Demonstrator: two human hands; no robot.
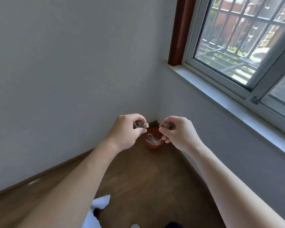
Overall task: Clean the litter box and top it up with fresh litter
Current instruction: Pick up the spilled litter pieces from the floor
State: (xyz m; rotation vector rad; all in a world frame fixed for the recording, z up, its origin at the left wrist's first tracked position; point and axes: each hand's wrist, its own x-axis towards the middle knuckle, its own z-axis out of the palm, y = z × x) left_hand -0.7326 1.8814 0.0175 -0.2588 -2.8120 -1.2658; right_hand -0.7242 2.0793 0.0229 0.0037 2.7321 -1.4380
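Observation:
Both my hands are held out over a small red bin (150, 145) that stands on the wooden floor in the corner of the room. My left hand (127, 130) grips a few brownish-grey litter clumps (142, 125) between its curled fingers and thumb. My right hand (178, 131) pinches one more clump (166, 125) of the same kind. The bin holds a thin whitish plastic bag (152, 139) and is partly hidden by my hands. No litter box is in view.
Grey walls meet in the corner behind the bin. A barred window (237, 43) with a pale sill (220, 96) runs along the right wall. A wooden skirting (44, 175) lines the left wall. White fabric (99, 204) shows at the bottom edge.

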